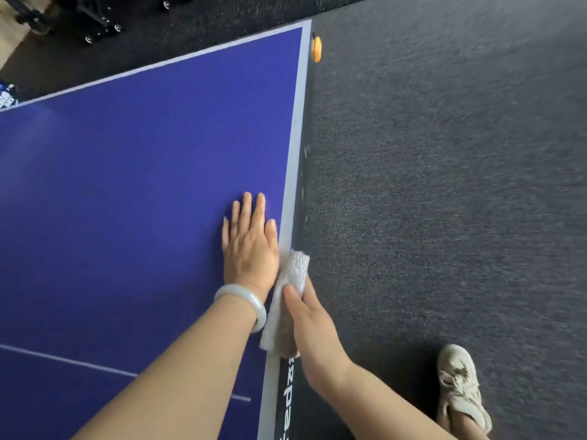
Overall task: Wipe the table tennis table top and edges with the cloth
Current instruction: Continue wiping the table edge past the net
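Cloth (296,268), nubbly and white, drapes smooth table edge (294,154).

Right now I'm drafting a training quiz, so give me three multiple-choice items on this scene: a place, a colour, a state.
1. Where is the white textured cloth? A mid-table; B on the table's grey-bordered edge; C over the net.
2. What colour is the table tennis table top? A green; B red; C blue-purple.
3. How is the left hand? A flat, fingers straight; B gripping cloth; C clenched.
B: the right hand holds it there. C: the surface shows it. A: palm down on the top.
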Motion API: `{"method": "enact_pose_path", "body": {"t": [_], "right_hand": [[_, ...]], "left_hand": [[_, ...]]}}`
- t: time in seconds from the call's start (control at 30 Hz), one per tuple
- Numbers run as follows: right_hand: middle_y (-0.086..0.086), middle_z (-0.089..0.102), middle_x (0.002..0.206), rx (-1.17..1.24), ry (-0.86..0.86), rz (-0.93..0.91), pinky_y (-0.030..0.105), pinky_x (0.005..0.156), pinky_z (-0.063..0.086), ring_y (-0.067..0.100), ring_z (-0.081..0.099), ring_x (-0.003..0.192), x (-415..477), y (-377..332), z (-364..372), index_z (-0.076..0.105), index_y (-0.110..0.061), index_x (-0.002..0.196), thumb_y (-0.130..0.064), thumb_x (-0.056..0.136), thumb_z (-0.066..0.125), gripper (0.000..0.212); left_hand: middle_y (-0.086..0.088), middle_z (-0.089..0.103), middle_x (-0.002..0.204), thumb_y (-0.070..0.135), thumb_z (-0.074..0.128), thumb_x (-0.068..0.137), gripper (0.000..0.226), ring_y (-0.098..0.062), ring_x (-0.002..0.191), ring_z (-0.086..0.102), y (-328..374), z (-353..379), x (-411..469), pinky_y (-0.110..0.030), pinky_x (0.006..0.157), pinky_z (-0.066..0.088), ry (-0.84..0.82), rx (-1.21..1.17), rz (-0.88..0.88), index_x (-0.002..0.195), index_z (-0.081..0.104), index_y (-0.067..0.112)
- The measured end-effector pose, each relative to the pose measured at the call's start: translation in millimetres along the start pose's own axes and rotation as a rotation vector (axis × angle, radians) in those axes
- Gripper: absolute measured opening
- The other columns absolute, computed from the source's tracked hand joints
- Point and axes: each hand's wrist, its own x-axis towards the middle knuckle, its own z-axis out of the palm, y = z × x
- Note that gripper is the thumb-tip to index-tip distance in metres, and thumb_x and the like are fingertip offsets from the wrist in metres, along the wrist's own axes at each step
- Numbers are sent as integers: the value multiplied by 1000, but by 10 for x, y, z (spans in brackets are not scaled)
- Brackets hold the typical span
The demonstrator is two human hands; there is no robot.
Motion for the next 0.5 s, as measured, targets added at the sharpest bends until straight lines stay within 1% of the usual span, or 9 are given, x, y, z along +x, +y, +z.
{"method": "enact_pose_path", "body": {"t": [0.07,0.13,0.17,0.2,0.27,0.3,0.33,0.43,0.5], "right_hand": [[-8,29,163,26,-39,28,35,126,17,4,25,149,282,-152,9,24,-22,159,-42,106,39,59],[-8,37,158,92,1,89,37,124,23,7,34,145,757,-447,-28,36,-20,155,-58,101,39,66],[-8,41,156,95,30,103,37,123,25,9,38,143,999,-618,-53,40,-20,153,-61,100,39,67],[-7,40,156,84,59,79,37,123,25,10,38,143,1232,-772,-69,40,-20,153,-59,102,37,64],[-5,28,163,16,76,-66,28,125,14,9,25,149,1449,-964,-59,27,-17,158,-42,109,30,55],[-4,20,165,-32,75,-162,22,123,9,8,18,151,1466,-942,-40,20,-15,159,-33,110,26,52],[-4,16,166,-67,79,-212,21,123,7,7,13,152,1399,-868,15,16,-16,159,-29,111,24,50],[-7,13,166,-88,74,-261,33,126,11,4,12,152,923,-419,78,11,-24,157,-30,109,28,51],[-13,6,165,-81,46,-280,31,126,7,-2,6,151,602,-179,98,5,-28,154,-33,104,26,54]], "left_hand": [[3,10,166,30,29,106,52,-15,153,4,-23,9,-12,-36,124,2,22,-13,1,157,19,25],[3,12,165,27,31,105,52,-14,153,6,-37,4,-25,-37,124,3,37,-26,18,157,22,24],[4,13,165,27,32,105,52,-14,152,6,-35,1,-37,-36,124,4,48,-31,18,156,23,24],[5,13,165,27,32,105,52,-12,152,6,-29,0,-44,-36,124,4,55,-35,14,156,23,25],[9,12,165,29,29,105,52,-9,152,5,-14,11,-63,-34,124,3,56,-39,4,157,23,28],[10,10,165,30,29,105,52,-8,152,3,-8,16,-70,-33,124,2,55,-36,0,157,22,29],[11,9,165,29,29,105,52,-7,152,2,-2,18,-73,-33,124,1,56,-30,-4,157,21,29],[11,7,165,23,34,106,53,-6,152,1,-17,9,-66,-34,124,2,54,-27,-3,157,20,29],[13,1,165,23,33,106,55,-5,151,-5,-38,15,-69,-35,124,1,23,-23,12,157,14,30]]}}
